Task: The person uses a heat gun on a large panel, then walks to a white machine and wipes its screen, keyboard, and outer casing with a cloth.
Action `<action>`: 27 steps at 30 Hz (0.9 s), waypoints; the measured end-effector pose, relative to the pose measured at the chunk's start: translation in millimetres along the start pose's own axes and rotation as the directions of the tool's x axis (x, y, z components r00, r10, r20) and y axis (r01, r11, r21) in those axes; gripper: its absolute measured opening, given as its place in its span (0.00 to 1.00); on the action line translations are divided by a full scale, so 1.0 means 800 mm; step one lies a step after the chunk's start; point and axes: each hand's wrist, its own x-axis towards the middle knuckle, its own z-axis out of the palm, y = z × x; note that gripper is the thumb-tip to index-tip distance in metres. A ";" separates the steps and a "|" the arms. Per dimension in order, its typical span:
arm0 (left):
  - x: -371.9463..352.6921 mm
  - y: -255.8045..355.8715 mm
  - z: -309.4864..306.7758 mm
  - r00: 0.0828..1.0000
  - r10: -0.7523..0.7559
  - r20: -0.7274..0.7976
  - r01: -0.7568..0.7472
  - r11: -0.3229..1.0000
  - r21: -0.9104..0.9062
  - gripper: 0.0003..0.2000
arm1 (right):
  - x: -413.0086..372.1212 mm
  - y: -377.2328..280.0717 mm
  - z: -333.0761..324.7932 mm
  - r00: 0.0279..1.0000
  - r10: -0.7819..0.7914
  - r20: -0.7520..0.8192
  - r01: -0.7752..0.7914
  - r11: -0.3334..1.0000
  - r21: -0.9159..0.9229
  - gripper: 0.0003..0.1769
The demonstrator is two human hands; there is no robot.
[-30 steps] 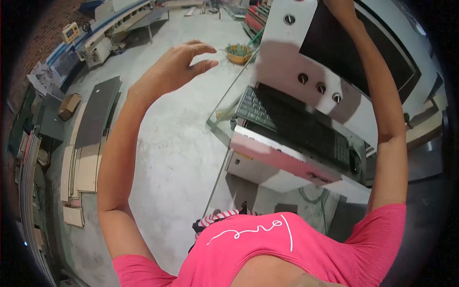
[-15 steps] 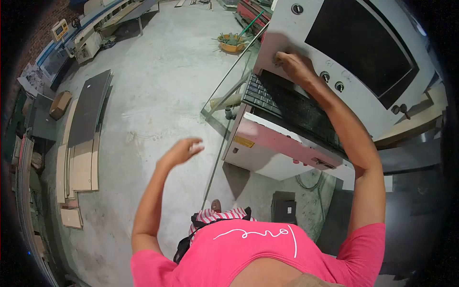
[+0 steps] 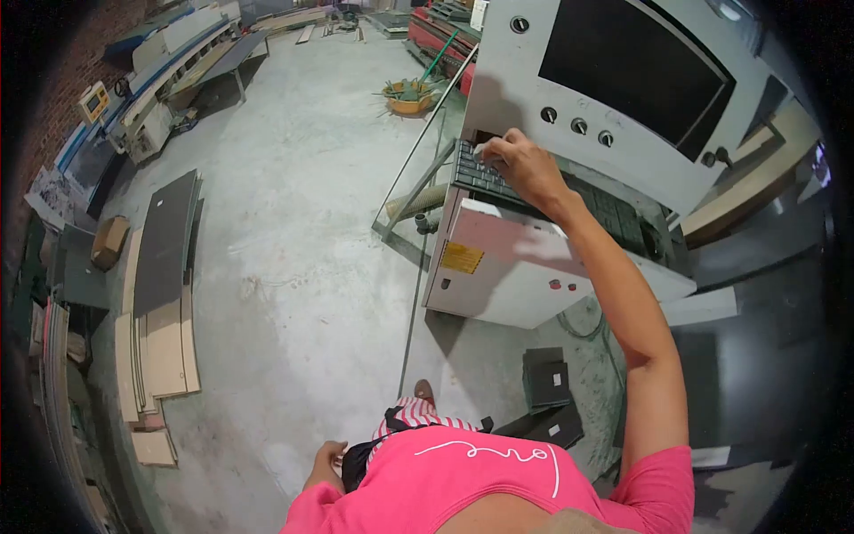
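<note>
My right hand (image 3: 527, 174) is over the left end of a black keyboard (image 3: 485, 181), its bent fingertips at the keys and nothing seen held in it. The keyboard sits on a shelf of a light grey control cabinet (image 3: 498, 283). Above it is a dark screen (image 3: 627, 67), with several black knobs (image 3: 579, 126) on the panel below. Low beside my hip, my left hand (image 3: 329, 458) is partly hidden by the dark cloth at my waist; its visible fingers are loosely curled and apart, with nothing seen in them.
Dark and pale boards (image 3: 165, 258) lie stacked on the floor at left. An orange basin (image 3: 409, 102) with scraps stands farther back. Near my feet are small dark panels (image 3: 544, 381), with a cable (image 3: 583, 327) close to the cabinet. A long machine (image 3: 169, 89) stands at upper left.
My right hand has moved from a knob on the panel down to the keyboard. My left hand has dropped from in front of me to beside my hip. The view has shifted slightly.
</note>
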 end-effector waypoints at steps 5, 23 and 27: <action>0.033 0.055 -0.082 0.959 0.238 -0.154 -0.228 0.971 0.077 0.20 | -0.104 -0.065 -0.022 0.992 0.128 0.015 -0.129 0.978 0.165 0.08; -0.004 -0.034 -0.224 0.999 -0.006 -0.048 0.007 1.000 0.018 0.21 | -0.508 -0.191 0.053 0.331 0.907 0.259 -0.743 0.082 0.665 0.10; -0.014 -0.042 -0.256 0.990 -0.096 -0.099 0.082 0.988 -0.134 0.23 | -0.588 -0.235 0.136 0.199 0.878 0.435 -0.553 -0.266 0.790 0.12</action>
